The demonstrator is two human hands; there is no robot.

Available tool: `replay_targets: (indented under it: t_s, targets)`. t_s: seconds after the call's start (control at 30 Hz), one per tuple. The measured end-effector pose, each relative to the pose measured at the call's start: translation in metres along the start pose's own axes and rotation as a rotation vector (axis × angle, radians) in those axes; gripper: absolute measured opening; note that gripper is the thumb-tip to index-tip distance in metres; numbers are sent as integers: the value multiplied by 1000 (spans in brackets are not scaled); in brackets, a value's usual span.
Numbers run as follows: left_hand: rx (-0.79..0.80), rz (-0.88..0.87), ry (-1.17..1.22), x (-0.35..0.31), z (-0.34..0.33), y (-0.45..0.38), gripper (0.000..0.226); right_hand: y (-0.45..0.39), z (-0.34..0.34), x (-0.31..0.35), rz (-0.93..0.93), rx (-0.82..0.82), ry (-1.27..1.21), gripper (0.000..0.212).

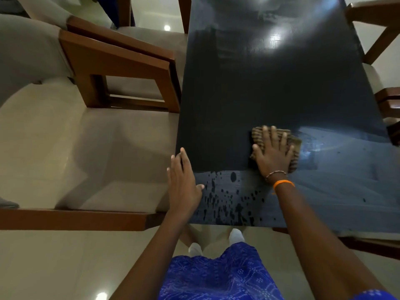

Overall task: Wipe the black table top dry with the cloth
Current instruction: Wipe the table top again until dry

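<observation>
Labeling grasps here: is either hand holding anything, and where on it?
No gripped hold. The right hand presses flat on top of the cloth, fingers spread. The left hand rests open at the table top edge.

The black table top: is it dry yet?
No. Dark droplets still speckle the black table top near its front edge.

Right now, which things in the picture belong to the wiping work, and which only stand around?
Belong to the job:
black table top
cloth, pressed under right hand
water drops
left hand, at table edge

Just around:
wooden chairs
tiled floor
</observation>
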State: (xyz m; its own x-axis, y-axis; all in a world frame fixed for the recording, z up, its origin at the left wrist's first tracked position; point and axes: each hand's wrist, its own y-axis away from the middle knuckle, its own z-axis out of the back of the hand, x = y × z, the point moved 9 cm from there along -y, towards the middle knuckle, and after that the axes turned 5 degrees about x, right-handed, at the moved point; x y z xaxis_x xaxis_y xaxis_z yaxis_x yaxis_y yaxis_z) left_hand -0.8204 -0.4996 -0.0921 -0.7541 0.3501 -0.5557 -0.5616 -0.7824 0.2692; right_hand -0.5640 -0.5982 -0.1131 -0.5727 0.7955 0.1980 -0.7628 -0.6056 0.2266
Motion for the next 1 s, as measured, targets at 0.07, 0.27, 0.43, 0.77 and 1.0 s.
replay_targets:
  t_s: [0.07,0.27,0.43,0.77,1.0]
  targets:
    - [37,-31,-21,-12,-8,0,107,13,-13,48,136,29,23,65]
    - [113,-66,-101,-41,-29,-1,102,53,-42,121,548,139,34,58]
    - [173,-166,-164,-80,-57,-1,108,36,-14,37,453,61,48,59]
    - [239,-356,-236,-184,-114,-9,109,-2,48,-208,-105,16,-54,66]
    - [176,-197,-302,-160,-110,-8,114,-15,41,-186,-302,-54,-79,64]
